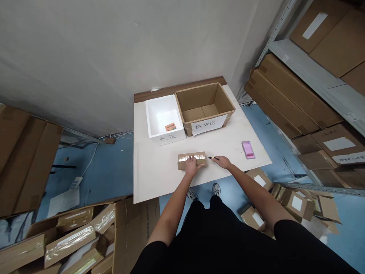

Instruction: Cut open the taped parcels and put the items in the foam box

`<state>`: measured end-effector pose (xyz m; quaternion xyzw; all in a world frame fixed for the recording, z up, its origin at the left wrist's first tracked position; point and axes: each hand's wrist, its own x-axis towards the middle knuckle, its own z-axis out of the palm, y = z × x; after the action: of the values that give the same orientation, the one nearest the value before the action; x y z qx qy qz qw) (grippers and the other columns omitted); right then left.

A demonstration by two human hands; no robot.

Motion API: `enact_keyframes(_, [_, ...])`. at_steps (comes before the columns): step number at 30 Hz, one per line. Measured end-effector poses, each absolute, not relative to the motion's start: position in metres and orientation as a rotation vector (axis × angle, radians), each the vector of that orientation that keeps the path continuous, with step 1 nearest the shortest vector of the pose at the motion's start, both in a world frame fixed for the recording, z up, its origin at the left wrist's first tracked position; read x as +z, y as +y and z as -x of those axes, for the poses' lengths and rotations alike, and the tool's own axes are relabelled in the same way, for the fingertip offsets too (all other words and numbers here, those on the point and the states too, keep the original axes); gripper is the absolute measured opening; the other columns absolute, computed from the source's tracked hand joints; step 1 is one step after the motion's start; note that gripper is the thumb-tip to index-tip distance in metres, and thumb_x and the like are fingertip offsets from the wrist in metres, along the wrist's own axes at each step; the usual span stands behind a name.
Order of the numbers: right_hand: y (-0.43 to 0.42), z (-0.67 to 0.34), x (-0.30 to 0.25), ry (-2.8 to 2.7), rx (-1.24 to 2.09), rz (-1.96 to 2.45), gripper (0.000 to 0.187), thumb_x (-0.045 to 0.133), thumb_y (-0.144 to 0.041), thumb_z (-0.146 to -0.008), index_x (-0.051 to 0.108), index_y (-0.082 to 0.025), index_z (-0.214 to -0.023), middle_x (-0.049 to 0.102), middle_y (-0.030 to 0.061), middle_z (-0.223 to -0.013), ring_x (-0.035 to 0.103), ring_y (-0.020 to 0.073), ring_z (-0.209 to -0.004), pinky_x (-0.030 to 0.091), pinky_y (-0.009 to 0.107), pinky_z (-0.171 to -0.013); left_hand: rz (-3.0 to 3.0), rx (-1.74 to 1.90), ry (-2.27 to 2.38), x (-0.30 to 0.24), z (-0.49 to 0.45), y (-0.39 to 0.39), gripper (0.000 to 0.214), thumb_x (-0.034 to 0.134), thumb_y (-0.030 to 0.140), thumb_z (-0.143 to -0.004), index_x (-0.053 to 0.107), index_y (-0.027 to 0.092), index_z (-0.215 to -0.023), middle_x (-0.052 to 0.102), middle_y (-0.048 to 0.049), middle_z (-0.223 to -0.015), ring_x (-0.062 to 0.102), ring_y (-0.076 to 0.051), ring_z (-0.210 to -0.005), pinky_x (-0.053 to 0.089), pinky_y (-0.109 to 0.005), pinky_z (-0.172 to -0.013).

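Here, on the white table (159,167), a small taped cardboard box (201,155) lies near the front edge. The left hand (192,166) rests on it, thumb spread; whether it grips, I cannot tell from where I stand. The right hand (224,162) is closed around a knife (213,158), its tip just beside the box's right end. Behind stand a white foam bin (167,137) and an open carton (182,115), side by side.
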<state>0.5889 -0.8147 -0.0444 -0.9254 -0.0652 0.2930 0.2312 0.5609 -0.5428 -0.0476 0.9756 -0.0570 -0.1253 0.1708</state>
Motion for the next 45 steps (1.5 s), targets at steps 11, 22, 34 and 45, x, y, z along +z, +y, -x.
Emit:
enact_keyframes(11, [-0.781,-0.540,-0.066,-0.165,0.568,2.409,0.042,0.033,-0.047,-0.111,0.058,-0.028,-0.139,0.068,0.0080,-0.127,0.062,0.0255,-0.120,0.047,0.034,-0.098,-2.762,-0.496,-0.148,-0.056,-0.597,-0.520,0.076,0.073,0.055,-0.091,0.049,0.029,-0.158,0.052,-0.0148,-0.160,0.029,-0.040,-0.159,0.019,-0.059,-0.130])
enact_keyframes(22, [-0.767,-0.545,-0.051,-0.200,0.543,2.690,0.036,0.047,-0.050,-0.110,0.060,-0.030,-0.137,0.063,0.0094,-0.122,0.062,0.0265,-0.111,0.046,0.033,-0.088,-2.768,-0.193,-0.198,-0.070,-0.576,-0.523,0.061,0.047,0.054,-0.105,0.052,0.024,-0.157,0.057,-0.0141,-0.156,0.039,-0.033,-0.153,0.016,-0.050,-0.133])
enact_keyframes(34, [-0.824,-0.531,-0.058,0.131,0.442,2.681,0.039,0.042,-0.046,-0.109,0.058,-0.027,-0.138,0.067,0.0128,-0.127,0.067,0.0284,-0.111,0.050,0.035,-0.087,-2.711,-0.193,-0.161,-0.069,-0.575,-0.522,0.059,0.055,0.051,-0.103,0.053,0.028,-0.157,0.057,-0.0125,-0.156,0.040,-0.034,-0.154,0.022,-0.052,-0.132])
enact_keyframes(45, [-0.809,-0.571,-0.103,0.334,0.539,2.472,0.042,0.025,-0.038,-0.111,0.061,-0.024,-0.127,0.076,0.0090,-0.106,0.072,0.0239,-0.099,0.051,0.030,-0.082,-2.794,-0.170,-0.082,-0.071,-0.572,-0.528,0.055,0.051,0.050,-0.106,0.054,0.028,-0.156,0.059,-0.0119,-0.155,0.045,-0.032,-0.150,0.023,-0.051,-0.132])
